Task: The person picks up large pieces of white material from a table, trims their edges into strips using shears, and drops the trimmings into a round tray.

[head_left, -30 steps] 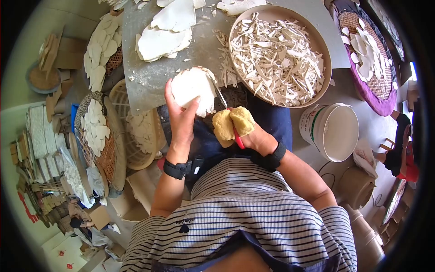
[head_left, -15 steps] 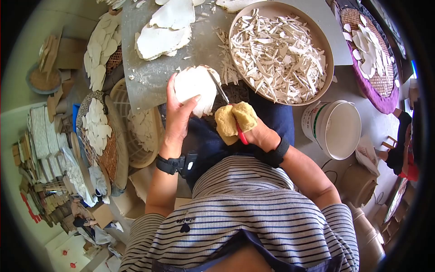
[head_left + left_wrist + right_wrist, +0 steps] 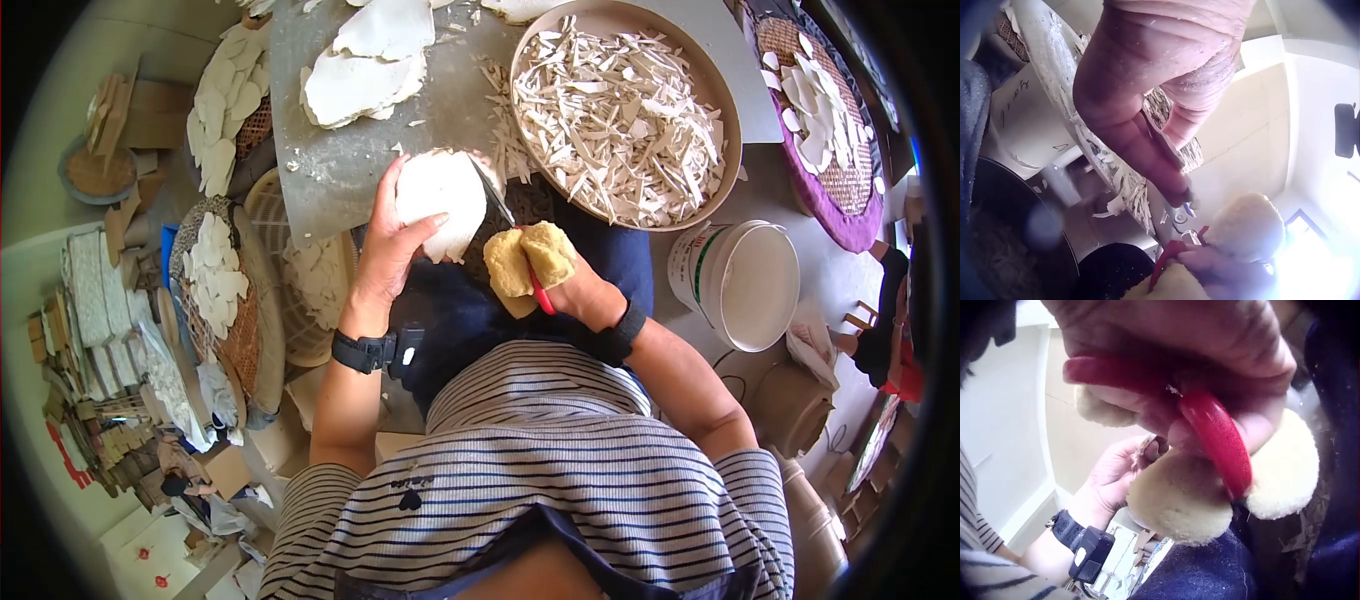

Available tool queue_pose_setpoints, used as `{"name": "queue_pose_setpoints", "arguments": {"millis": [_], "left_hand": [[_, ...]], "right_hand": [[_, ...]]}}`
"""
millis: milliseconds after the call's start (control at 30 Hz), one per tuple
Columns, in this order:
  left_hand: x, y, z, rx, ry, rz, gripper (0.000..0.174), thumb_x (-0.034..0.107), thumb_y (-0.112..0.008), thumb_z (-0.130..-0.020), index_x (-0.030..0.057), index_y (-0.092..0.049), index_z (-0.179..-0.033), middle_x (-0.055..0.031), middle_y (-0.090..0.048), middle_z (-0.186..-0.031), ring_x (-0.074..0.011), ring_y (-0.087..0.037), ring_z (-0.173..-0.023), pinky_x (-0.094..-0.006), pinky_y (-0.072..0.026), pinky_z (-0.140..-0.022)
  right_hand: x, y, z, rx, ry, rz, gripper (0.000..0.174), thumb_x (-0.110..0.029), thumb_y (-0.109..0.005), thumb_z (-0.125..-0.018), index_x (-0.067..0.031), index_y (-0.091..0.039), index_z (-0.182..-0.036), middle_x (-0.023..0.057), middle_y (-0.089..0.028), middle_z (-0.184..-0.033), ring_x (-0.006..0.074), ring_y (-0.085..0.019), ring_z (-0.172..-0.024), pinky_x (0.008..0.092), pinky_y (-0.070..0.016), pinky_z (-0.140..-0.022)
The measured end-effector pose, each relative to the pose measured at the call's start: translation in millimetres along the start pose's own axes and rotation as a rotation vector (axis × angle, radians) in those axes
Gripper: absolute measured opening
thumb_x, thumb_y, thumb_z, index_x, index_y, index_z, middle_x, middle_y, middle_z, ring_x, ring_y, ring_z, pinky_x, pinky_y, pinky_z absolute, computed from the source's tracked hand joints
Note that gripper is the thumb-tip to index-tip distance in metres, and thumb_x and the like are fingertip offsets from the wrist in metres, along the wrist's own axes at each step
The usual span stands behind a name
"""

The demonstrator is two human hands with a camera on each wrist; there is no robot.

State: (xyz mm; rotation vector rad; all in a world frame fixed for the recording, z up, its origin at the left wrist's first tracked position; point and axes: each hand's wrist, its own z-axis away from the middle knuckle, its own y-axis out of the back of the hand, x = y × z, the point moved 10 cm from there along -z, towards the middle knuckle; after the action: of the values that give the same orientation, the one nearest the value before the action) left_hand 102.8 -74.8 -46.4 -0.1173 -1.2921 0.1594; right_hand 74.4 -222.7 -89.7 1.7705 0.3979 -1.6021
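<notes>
My left hand (image 3: 385, 250) pinches a thin white slab (image 3: 438, 205) with a rounded outline, thumb on its near face. In the left wrist view the slab (image 3: 1163, 140) appears nearly edge-on between thumb and fingers. My right hand (image 3: 590, 298) grips red-handled scissors (image 3: 543, 298), whose metal blades lie at the slab's right edge. Yellow foam pads (image 3: 508, 265) surround the fingers at the handles. The right wrist view shows the red handle loops (image 3: 1216, 437) close up, with pale foam (image 3: 1179, 500) beside them.
A round tray (image 3: 733, 150) heaped with white trimmings sits on the grey table (image 3: 300, 190), beside larger stacked white slabs (image 3: 365, 85). A white bucket (image 3: 690, 275) stands right of my legs. Baskets of white pieces flank me, including a purple-rimmed one (image 3: 850, 230).
Both hands have shifted slightly right with the slab and scissors. The left wrist has moved a little left and the slab has turned slightly; the blades stay at its right edge.
</notes>
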Motion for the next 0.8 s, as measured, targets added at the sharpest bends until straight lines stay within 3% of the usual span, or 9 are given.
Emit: {"name": "queue_pose_setpoints", "arguments": {"millis": [100, 200, 300, 400, 500, 600, 667, 800], "left_hand": [[0, 2, 1, -0.008, 0.020, 0.014, 0.075, -0.005, -0.061, -0.076, 0.0065, -0.022, -0.139, -0.0112, -0.039, -0.130, -0.0179, -0.048, -0.113, -0.0298, -0.0446, -0.092], [-1, 6, -1, -0.023, -0.008, 0.024, 0.075, -0.006, -0.061, -0.076, 0.0068, -0.023, -0.139, -0.0113, -0.036, -0.133, -0.0176, -0.047, -0.114, -0.0294, -0.0439, -0.093], [2, 3, -2, -0.050, -0.034, 0.033, 0.075, -0.007, -0.061, -0.076, 0.0069, -0.023, -0.139, -0.0114, -0.032, -0.136, -0.0177, -0.046, -0.115, -0.0293, -0.0434, -0.094], [12, -1, -3, -0.070, -0.063, -0.003, 0.075, -0.007, -0.061, -0.076, 0.0068, -0.023, -0.140, -0.0116, -0.031, -0.137, -0.0180, -0.046, -0.116, -0.0292, -0.0432, -0.094], [17, -3, -3, -0.051, -0.076, -0.005, 0.075, -0.006, -0.061, -0.076, 0.0061, -0.023, -0.139, -0.0120, -0.032, -0.136, -0.0180, -0.045, -0.116, -0.0291, -0.0430, -0.094], [17, -4, 1, -0.013, -0.047, 0.083, 0.075, -0.006, -0.062, -0.076, 0.0053, -0.023, -0.139, -0.0122, -0.033, -0.136, -0.0177, -0.045, -0.116, -0.0291, -0.0431, -0.094], [16, -4, 2, -0.007, -0.022, 0.129, 0.076, -0.006, -0.062, -0.076, 0.0049, -0.022, -0.139, -0.0124, -0.034, -0.135, -0.0181, -0.045, -0.116, -0.0296, -0.0436, -0.094], [8, -8, 3, -0.110, -0.104, -0.144, 0.076, -0.005, -0.062, -0.076, 0.0062, -0.023, -0.140, -0.0118, -0.039, -0.132, -0.0200, -0.047, -0.115, -0.0315, -0.0441, -0.092]], "right_hand": [[3, -2, 1, -0.018, -0.069, -0.083, 0.024, -0.010, -0.064, -0.081, -0.0059, -0.058, -0.104, 0.0080, -0.062, -0.098, 0.0230, -0.058, -0.092, 0.0311, -0.0456, -0.083], [-14, 2, 0, -0.008, 0.094, 0.103, 0.025, -0.012, -0.064, -0.080, -0.0066, -0.059, -0.104, 0.0091, -0.062, -0.099, 0.0244, -0.058, -0.093, 0.0326, -0.0452, -0.083], [-29, 4, 0, 0.035, 0.262, 0.126, 0.024, -0.014, -0.063, -0.075, -0.0070, -0.062, -0.098, 0.0126, -0.063, -0.091, 0.0312, -0.058, -0.089, 0.0369, -0.0465, -0.079], [-16, -2, -5, -0.070, 0.111, 0.046, 0.027, -0.015, -0.064, -0.080, -0.0101, -0.061, -0.106, 0.0097, -0.061, -0.103, 0.0258, -0.057, -0.097, 0.0352, -0.0431, -0.087], [-27, 7, -5, 0.001, 0.147, 0.017, 0.024, -0.012, -0.061, -0.076, -0.0057, -0.062, -0.099, 0.0134, -0.063, -0.093, 0.0327, -0.058, -0.090, 0.0379, -0.0457, -0.079], [-36, 9, -1, 0.058, 0.286, 0.058, 0.022, -0.011, -0.059, -0.078, -0.0055, -0.062, -0.099, 0.0135, -0.063, -0.092, 0.0330, -0.058, -0.089, 0.0380, -0.0459, -0.079], [-30, 7, -1, 0.063, 0.251, 0.000, 0.022, -0.011, -0.058, -0.078, -0.0053, -0.061, -0.099, 0.0137, -0.063, -0.094, 0.0326, -0.057, -0.090, 0.0376, -0.0457, -0.080], [-28, 6, -5, 0.050, 0.209, 0.049, 0.023, -0.010, -0.056, -0.079, -0.0047, -0.060, -0.101, 0.0144, -0.062, -0.098, 0.0311, -0.057, -0.094, 0.0368, -0.0449, -0.083]]}}
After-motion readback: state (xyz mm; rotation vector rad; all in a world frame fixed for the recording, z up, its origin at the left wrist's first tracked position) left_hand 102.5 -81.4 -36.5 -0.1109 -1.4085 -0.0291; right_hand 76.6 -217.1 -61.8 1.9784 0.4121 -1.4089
